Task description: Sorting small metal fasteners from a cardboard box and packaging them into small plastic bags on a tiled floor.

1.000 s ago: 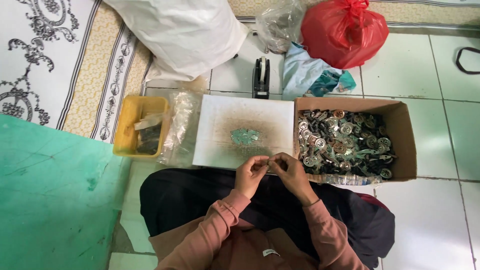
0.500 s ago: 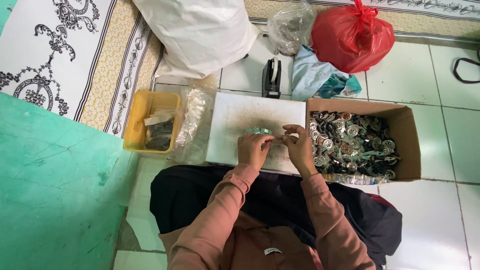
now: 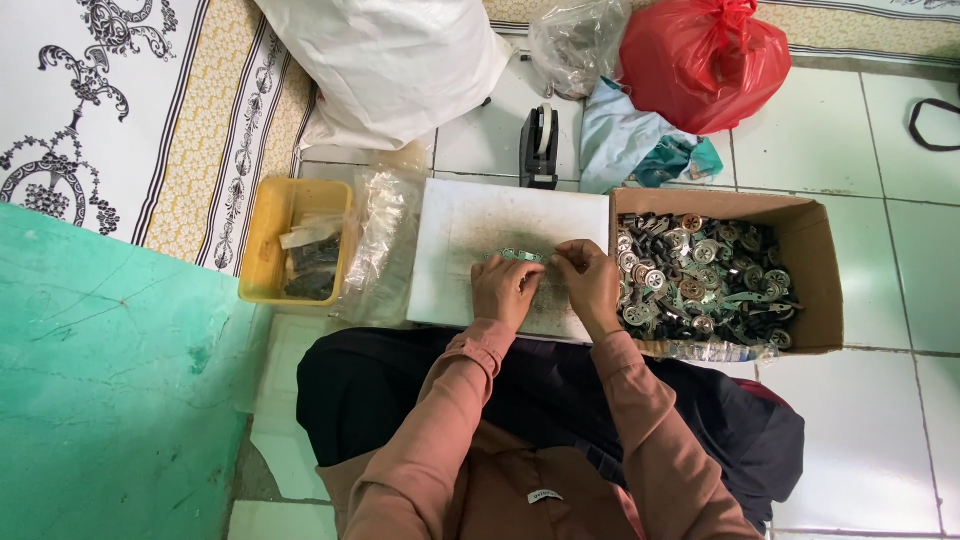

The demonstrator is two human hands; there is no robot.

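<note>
Both hands rest close together over a white board (image 3: 470,225) lying on the tiled floor. My left hand (image 3: 505,290) and my right hand (image 3: 590,280) pinch a small greenish metal part (image 3: 522,256) between their fingertips. Just right of the board stands an open cardboard box (image 3: 815,245) filled with several small round metal parts (image 3: 700,280). My right hand is beside the box's left wall. Pink sleeves cover both forearms.
A yellow tray (image 3: 265,235) with scraps sits left of the board, next to a clear plastic bag (image 3: 385,240). Behind are a black tape dispenser (image 3: 540,145), a white sack (image 3: 390,60), a red bag (image 3: 705,60) and blue cloth (image 3: 625,140). A green mat (image 3: 100,380) lies at left.
The camera view has shifted slightly. Both hands moved forward from the board's near edge onto the board, still together on the small part.
</note>
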